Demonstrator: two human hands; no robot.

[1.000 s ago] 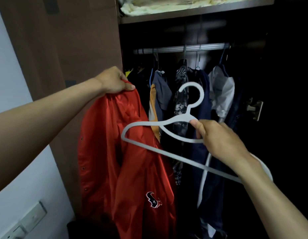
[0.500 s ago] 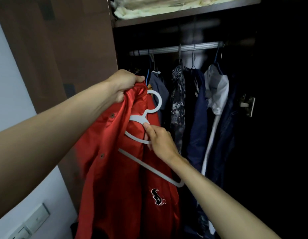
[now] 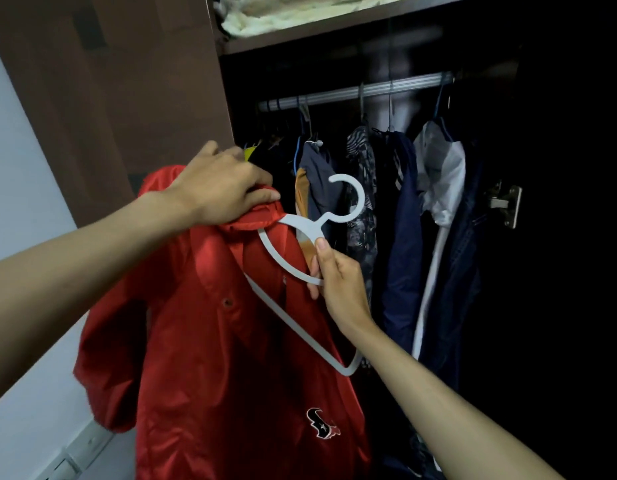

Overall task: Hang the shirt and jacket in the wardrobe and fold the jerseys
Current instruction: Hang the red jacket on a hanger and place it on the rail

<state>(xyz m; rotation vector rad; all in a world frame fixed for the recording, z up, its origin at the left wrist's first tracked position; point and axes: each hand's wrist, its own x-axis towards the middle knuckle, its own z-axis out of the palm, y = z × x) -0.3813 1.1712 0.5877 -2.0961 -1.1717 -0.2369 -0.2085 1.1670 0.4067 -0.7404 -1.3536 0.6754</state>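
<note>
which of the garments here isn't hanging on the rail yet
The red jacket, held up at its collar by the left hand outside the wardrobe; the dark and patterned garments all hang from the rail.

left hand (image 3: 220, 188) grips red jacket (image 3: 210, 341) collar | right hand (image 3: 338, 282) holds white hanger (image 3: 300, 258)

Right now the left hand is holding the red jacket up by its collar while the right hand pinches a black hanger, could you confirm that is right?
Not quite: the hanger is white, not black, as the head view shows. The left hand does hold the red jacket up by its collar while the right hand pinches the hanger.
</note>
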